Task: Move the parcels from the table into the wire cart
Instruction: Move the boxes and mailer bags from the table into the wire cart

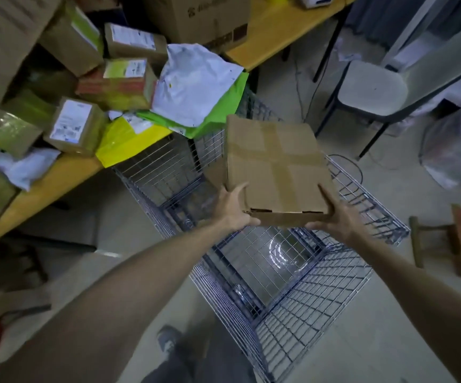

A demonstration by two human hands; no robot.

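Note:
A brown taped cardboard box [276, 164] hangs over the open wire cart [320, 288], held at its near edge by both hands. My left hand [235, 208] grips the near left corner, thumb on top. My right hand [334, 214] grips the near right corner, its fingers under the box hidden. The cart's mesh floor below looks bare. Several parcels lie on the yellow table [58, 178] to the left: a white mailer [193, 84], a green bag [224, 111], a yellow bag [124, 142] and labelled brown boxes [74, 128].
A grey chair [370, 92] stands at the right behind the cart. A plastic-wrapped bundle [456, 150] and a small wooden stool [442, 239] sit on the floor at the right. A large carton [201, 17] is on the far table. My shoe [168, 338] is beside the cart.

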